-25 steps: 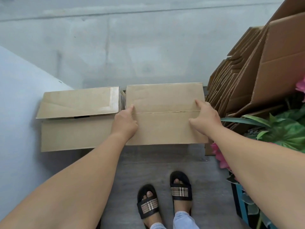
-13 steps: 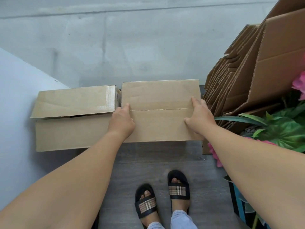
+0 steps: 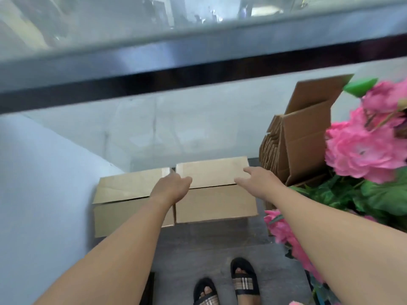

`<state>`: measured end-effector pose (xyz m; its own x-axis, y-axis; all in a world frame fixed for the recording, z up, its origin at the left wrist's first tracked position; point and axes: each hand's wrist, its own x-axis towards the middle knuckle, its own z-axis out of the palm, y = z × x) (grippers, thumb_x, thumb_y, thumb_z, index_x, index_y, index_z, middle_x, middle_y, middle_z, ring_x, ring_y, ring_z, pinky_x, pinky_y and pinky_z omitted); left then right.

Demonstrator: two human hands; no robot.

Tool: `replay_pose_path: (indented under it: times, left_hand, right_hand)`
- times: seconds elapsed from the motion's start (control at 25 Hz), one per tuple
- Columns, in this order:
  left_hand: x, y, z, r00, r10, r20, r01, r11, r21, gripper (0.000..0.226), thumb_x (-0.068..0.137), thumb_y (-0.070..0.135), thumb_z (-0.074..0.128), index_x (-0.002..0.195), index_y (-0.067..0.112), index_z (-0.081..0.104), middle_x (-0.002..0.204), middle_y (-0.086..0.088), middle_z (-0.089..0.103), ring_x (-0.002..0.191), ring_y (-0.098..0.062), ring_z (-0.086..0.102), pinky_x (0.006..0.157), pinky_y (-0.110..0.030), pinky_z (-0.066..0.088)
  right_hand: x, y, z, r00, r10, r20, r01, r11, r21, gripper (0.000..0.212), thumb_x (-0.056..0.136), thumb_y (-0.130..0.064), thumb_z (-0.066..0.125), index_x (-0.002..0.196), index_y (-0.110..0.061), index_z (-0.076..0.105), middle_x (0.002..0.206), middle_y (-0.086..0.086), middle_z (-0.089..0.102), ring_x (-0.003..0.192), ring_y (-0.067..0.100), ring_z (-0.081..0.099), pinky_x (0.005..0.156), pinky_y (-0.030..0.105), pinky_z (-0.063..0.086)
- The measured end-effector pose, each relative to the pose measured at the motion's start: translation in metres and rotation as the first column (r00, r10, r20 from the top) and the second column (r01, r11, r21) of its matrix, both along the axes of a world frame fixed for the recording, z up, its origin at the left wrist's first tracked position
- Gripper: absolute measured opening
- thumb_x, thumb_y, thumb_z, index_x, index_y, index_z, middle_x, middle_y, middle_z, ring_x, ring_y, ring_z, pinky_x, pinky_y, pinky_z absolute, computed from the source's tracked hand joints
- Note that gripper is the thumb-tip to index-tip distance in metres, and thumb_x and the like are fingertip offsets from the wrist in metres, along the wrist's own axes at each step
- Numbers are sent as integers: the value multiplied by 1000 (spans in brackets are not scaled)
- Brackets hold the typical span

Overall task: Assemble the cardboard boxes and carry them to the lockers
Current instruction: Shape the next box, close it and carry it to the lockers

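Note:
Two assembled cardboard boxes stand side by side on the floor against a frosted glass wall. The right box (image 3: pixel 215 201) has its top flaps closed along a centre seam. The left box (image 3: pixel 123 194) has one flap slightly raised. My left hand (image 3: pixel 170 188) hovers over the gap between the two boxes, fingers loosely spread and holding nothing. My right hand (image 3: pixel 256 182) hangs above the right box's right edge, fingers relaxed, holding nothing.
A stack of flattened cardboard boxes (image 3: pixel 295 150) leans upright at the right. Pink artificial flowers (image 3: pixel 361 148) with green leaves crowd the right side. A white wall (image 3: pixel 39 194) bounds the left. My sandalled feet (image 3: pixel 224 285) stand on the grey floor.
Both hands have let go of the right box's top and lifted off it. The camera has risen and tilted up, showing a dark rail and more of the flowers.

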<state>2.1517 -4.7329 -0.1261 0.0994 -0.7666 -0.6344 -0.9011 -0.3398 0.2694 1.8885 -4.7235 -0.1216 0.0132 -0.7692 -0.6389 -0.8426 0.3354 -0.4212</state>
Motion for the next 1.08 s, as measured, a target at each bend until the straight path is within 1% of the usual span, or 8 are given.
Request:
replay_pose_path:
  times: [0.08,0.16,0.36,0.44,0.64,0.8,1.0,1.08]
  left_hand:
    - [-8,0,52,999,2,-35,-3,999,-37,38,86,43,39,86,10,57,108,-16,64,92,-32,57,70,-35,43]
    - [-23,2,102,997,-8,-78,3,997,-71,33,90,43,45,88,11,57,107,-15,65,100,-33,58,76,-35,43]
    - [-67,10,185,965,-250,-81,241,965,-104,35,90,47,43,93,16,59,114,-10,66,104,-29,58,80,-35,42]
    - [-90,15,214,928,-364,-73,354,927,-128,39,92,46,43,101,13,62,118,-10,65,107,-29,58,83,-35,43]
    - [-148,41,278,766,-641,-40,619,754,-222,54,97,48,40,127,10,63,135,-11,61,121,-28,56,97,-36,44]
    - [-193,72,308,615,-787,-38,758,605,-244,52,98,48,43,123,9,66,130,-10,63,117,-26,58,98,-34,46]
    - [-270,134,326,409,-912,-15,881,400,-253,56,97,55,42,130,14,63,135,-9,61,121,-28,57,101,-36,45]
    - [-308,167,335,324,-946,-12,919,317,-236,57,98,54,42,134,13,60,138,-10,59,124,-29,55,103,-37,43]
  right_hand:
    - [-7,7,49,1000,4,10,-4,1000,0,70,96,-57,52,154,-18,42,157,4,43,144,29,39,113,35,33]
    - [-17,19,103,1000,-21,23,22,999,-23,70,96,-58,52,154,-18,43,157,4,45,143,29,41,112,35,35]
    - [-49,63,205,982,-180,49,185,975,-122,64,98,-50,53,151,-13,46,155,7,47,139,29,46,109,35,38]
    - [-62,89,238,965,-260,41,264,953,-149,66,99,-51,52,154,-14,41,159,6,41,143,28,41,114,37,35]
    - [-84,164,292,852,-518,74,521,828,-209,72,95,-59,53,155,-20,40,160,5,40,145,28,38,117,44,33]
    - [-100,231,314,759,-648,54,641,730,-237,72,95,-61,50,154,-20,42,160,5,40,144,29,38,115,42,33]
    - [-133,336,325,559,-827,69,809,525,-264,71,93,-63,50,152,-23,46,157,5,44,141,30,43,113,40,35]
    - [-147,382,330,475,-877,76,857,441,-267,70,89,-66,48,146,-24,53,152,5,50,136,30,48,110,39,38]
